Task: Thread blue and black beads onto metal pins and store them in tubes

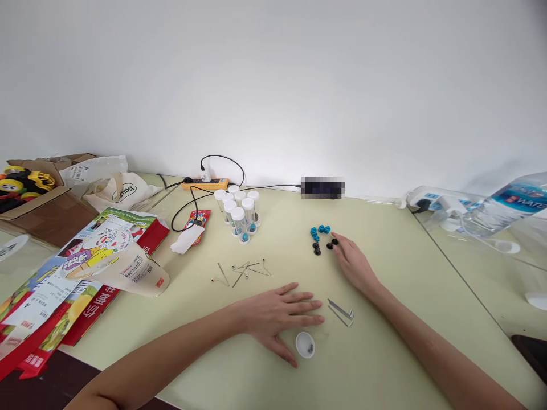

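My left hand (277, 319) lies flat on the table with its fingers spread and nothing in them. Beside its thumb is a small white cap (301, 340) holding a few tiny metal pieces. My right hand (354, 263) has its fingertips closed around a small black part (334, 242), next to another black part (329, 246). More black parts (317, 249) and several small blue parts (321, 229) lie left of those fingers. Between my hands rest L-shaped hex keys (341, 312). Thin metal rods and wires (245, 269) are scattered beyond my left hand.
Clear tubes with white lids (238, 213) stand mid-table. A tilted paper cup (143, 273) and printed packaging (98, 302) lie left, near a cardboard box (55, 219). An orange power strip (213, 184) sits by the wall; a water bottle (508, 205) is at right.
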### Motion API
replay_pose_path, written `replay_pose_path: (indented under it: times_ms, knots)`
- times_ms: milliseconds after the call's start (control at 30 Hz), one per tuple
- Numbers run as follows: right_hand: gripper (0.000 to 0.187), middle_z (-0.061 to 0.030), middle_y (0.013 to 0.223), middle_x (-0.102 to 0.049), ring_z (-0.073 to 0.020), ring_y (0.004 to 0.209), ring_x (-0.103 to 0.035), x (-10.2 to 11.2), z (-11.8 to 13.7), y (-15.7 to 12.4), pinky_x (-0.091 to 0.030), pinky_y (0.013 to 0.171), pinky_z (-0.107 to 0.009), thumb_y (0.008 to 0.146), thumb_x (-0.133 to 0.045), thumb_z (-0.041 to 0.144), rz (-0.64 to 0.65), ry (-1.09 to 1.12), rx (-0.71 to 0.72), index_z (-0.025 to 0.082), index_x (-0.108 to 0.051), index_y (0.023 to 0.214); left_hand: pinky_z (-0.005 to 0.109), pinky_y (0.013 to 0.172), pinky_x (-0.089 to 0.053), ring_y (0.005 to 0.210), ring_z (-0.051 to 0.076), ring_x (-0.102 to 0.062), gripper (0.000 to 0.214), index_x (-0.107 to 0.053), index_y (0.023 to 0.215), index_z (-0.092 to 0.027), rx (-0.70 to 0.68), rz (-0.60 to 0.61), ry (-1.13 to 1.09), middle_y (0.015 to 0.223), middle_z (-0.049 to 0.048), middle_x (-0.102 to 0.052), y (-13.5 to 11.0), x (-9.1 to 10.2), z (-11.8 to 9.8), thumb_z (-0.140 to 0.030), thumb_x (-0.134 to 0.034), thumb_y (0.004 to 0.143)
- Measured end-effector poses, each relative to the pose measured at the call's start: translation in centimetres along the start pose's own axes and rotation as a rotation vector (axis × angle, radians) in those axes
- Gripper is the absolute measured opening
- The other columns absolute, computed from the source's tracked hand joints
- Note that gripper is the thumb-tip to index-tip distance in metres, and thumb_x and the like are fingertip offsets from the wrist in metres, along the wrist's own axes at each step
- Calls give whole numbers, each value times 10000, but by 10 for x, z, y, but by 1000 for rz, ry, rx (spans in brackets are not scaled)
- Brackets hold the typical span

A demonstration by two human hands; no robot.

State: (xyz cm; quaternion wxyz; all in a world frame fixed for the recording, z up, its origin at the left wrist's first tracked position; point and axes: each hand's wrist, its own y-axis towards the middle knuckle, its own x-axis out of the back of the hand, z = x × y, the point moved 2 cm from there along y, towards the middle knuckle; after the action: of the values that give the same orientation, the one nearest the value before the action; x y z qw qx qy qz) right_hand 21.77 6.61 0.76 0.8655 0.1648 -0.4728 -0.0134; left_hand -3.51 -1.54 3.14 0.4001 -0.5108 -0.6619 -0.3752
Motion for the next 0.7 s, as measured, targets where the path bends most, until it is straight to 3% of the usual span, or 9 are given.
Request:
replay_pose_path:
  times_ms: [100, 233, 333, 533, 600, 700]
  knots:
    - [464, -105, 1375, -475, -283, 1260, -448, -6, 0, -4, -374, 1036, -513, 919, -303, 208, 35, 29, -11, 203, -366, 1379, 432, 1160, -69, 1397, 275, -222, 776, -228, 1457, -214, 1, -1, -3, 1510, 79, -280, 0, 1, 0, -558, -510, 822]
    - [570, -32, 1401, -456, -212, 1257, -468, -13, 11, -11, -406, 1041, -424, 849, -302, 93, 63, 83, 24, 255, -330, 1394, 417, 1161, -31, 1406, 257, -202, 762, -233, 1457, -212, 8, 13, -7, 1519, 69, -256, 1, 1, 0, -578, -474, 834]
    - [629, -16, 1402, -438, -183, 1209, -509, -15, 15, -11, -454, 995, -386, 812, -289, 55, 21, 111, 21, 284, -290, 1398, 402, 1161, -4, 1413, 241, -181, 748, -247, 1453, -204, 15, 23, -1, 1524, 64, -240, 1, 0, 0, -595, -435, 844]
    - [527, -137, 1250, -428, -260, 1052, -546, -14, -4, 12, -475, 896, -467, 807, -343, 124, -148, 67, -86, 212, -387, 1325, 415, 1162, -33, 1407, 258, -199, 749, -271, 1443, -200, 5, 11, 9, 1514, 74, -269, 0, -2, 2, -581, -477, 832]
    - [496, -141, 1221, -412, -238, 943, -576, -15, -10, 27, -501, 839, -441, 829, -373, 168, -145, 53, -81, 208, -399, 1323, 420, 1162, -43, 1404, 262, -205, 752, -275, 1440, -197, -2, -2, 11, 1510, 79, -277, 0, -3, 2, -571, -495, 826]
    - [421, -100, 1150, -465, -244, 978, -555, -19, -12, 46, -474, 884, -431, 832, -458, 237, -92, 34, -6, 232, -491, 1251, 418, 1162, -47, 1402, 258, -212, 737, -288, 1434, -196, 1, -15, 18, 1508, 79, -283, 0, -3, 2, -556, -501, 828]
